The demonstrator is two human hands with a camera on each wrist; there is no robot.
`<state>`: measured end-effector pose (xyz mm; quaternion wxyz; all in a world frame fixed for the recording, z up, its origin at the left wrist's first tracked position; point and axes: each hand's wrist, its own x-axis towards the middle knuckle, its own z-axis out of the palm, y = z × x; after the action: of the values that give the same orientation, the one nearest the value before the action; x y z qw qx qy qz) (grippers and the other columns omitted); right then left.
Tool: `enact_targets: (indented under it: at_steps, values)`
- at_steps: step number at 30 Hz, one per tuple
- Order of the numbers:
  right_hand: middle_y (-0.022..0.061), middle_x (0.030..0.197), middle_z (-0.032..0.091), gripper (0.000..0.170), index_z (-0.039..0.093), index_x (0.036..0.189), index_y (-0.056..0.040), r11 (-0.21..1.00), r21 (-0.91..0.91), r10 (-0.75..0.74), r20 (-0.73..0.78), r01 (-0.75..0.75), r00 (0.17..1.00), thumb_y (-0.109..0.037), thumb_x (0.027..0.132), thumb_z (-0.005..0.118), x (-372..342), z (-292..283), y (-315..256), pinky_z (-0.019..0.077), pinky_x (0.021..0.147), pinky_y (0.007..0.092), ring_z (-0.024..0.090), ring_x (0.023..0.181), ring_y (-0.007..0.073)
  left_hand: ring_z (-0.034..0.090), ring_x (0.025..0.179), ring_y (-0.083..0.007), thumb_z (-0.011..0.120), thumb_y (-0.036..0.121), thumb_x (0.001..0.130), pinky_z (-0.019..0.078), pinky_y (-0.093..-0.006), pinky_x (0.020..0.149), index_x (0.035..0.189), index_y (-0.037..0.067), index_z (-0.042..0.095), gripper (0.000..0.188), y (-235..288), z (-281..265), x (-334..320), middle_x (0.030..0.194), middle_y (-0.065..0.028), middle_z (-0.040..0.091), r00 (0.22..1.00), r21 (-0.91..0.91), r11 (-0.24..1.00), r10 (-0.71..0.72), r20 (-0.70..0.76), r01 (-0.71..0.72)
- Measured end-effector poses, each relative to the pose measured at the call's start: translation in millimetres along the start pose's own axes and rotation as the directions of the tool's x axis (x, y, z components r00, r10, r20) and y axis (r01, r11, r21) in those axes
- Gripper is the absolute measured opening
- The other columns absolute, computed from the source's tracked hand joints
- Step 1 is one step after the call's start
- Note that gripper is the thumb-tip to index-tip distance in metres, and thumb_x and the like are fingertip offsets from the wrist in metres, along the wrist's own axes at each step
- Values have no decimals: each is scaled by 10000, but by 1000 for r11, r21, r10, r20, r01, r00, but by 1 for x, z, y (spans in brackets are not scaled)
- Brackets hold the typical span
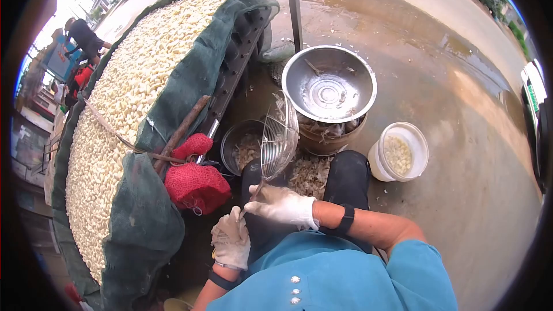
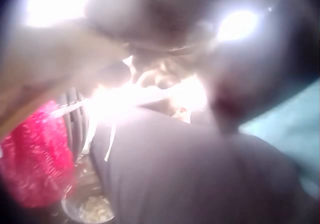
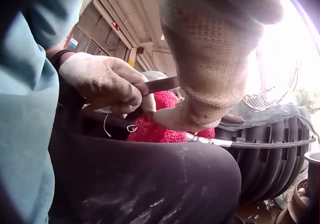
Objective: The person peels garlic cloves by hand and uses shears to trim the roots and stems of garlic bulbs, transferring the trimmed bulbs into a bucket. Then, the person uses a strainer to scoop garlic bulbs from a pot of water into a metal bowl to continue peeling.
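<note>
1. The round silver wire strainer stands steeply tilted at 12 o'clock from the hands, its flat metal handle running down towards 7 o'clock. Pale scraps show by its upper rim; whether they cling to it is unclear.
2. Both white-gloved hands grip that handle – the left hand at the lower end, the right hand nearer the wire bowl.
3. The step in hand looks like adjusting or steadying the strainer; a next move would call for a firm hold and room beside the basin's rim.
4. Just left of the strainer, a round grey metal pot holds pale, papery skins.
5. At 1 o'clock, a wide shiny steel basin has a few scraps inside; it sits above a round brown container with more skins.
6. At 2 o'clock, a white plastic bucket is part-filled with pale pieces, probably cloves.
7. At 9 to 10 o'clock lies a red mesh bag, contents hidden. Beyond – a green cloth lining heaped with ivory peeled cloves, apparently garlic.
</note>
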<state>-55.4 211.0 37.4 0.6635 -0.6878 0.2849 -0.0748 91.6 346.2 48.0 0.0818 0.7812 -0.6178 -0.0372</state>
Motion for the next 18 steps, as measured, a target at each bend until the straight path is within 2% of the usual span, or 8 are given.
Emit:
enact_targets:
  at_steps: [3, 4, 5, 11, 13, 15, 17, 18]
  values:
    - [193, 1217, 580, 738, 373, 1371, 23, 997, 82, 18, -274, 4, 962, -502, 892, 572, 4, -7, 6, 398, 1002, 341, 537, 1177, 269, 566, 818, -361, 549, 96, 801, 451, -464, 692, 1352, -46, 335, 608, 27, 22, 36, 937, -196, 551, 988, -55, 987, 148, -36, -150]
    - [164, 1181, 602, 605, 421, 1329, -6, 961, 271, 66, -418, 55, 906, -410, 908, 581, 4, -10, 8, 428, 956, 335, 565, 1121, 238, 547, 882, -365, 585, 17, 755, 452, -451, 745, 1384, -44, 279, 702, 37, 30, 50, 972, -199, 540, 977, -135, 968, 206, -50, -211]
    - [135, 1144, 624, 476, 468, 1286, -34, 888, 439, 141, -540, 135, 830, -318, 924, 591, 4, -15, 11, 458, 910, 328, 592, 1064, 207, 544, 901, -377, 570, -5, 751, 456, -449, 765, 1381, -71, 261, 705, 51, 34, 62, 1004, -214, 541, 976, -197, 957, 216, -7, -213]
    - [80, 1038, 641, 236, 515, 1184, -30, 789, 525, 184, -697, 319, 693, -131, 972, 499, -25, -55, 41, 479, 875, 269, 600, 1009, 139, 588, 822, -424, 567, 81, 808, 487, -480, 679, 1186, 10, 402, 418, 115, 64, 109, 940, -229, 567, 933, -588, 762, 359, 33, -272]
    - [98, 1031, 633, 197, 529, 1145, -32, 649, 640, 273, -701, 412, 659, -131, 978, 493, -38, -69, 43, 484, 870, 271, 612, 974, 163, 547, 992, -410, 586, 151, 831, 470, -478, 812, 1306, 42, 344, 544, 130, 59, 107, 1093, -241, 533, 914, -576, 769, 395, 88, -277]
    - [96, 985, 629, 220, 515, 1157, -46, 705, 574, 254, -753, 417, 607, -184, 992, 470, -45, -87, 62, 519, 803, 300, 630, 881, 170, 500, 1110, -391, 601, 188, 845, 431, -451, 928, 1367, 72, 331, 599, 134, 63, 115, 1212, -233, 499, 880, -698, 673, 457, 129, -247]
    - [100, 932, 620, 264, 488, 1191, -67, 541, 712, 392, -684, 448, 615, -245, 996, 468, -62, -105, 49, 541, 738, 330, 640, 824, 186, 481, 1165, -369, 596, 203, 866, 401, -424, 987, 1376, 90, 371, 569, 131, 55, 132, 1253, -201, 503, 823, -791, 589, 524, 219, -164]
    - [97, 883, 604, 305, 468, 1209, -81, 607, 679, 400, -710, 413, 579, -299, 996, 464, -67, -115, 59, 551, 664, 344, 644, 758, 201, 514, 1141, -354, 564, 177, 893, 417, -410, 973, 1339, 94, 432, 473, 126, 57, 141, 1228, -173, 535, 819, -773, 607, 530, 220, -185]
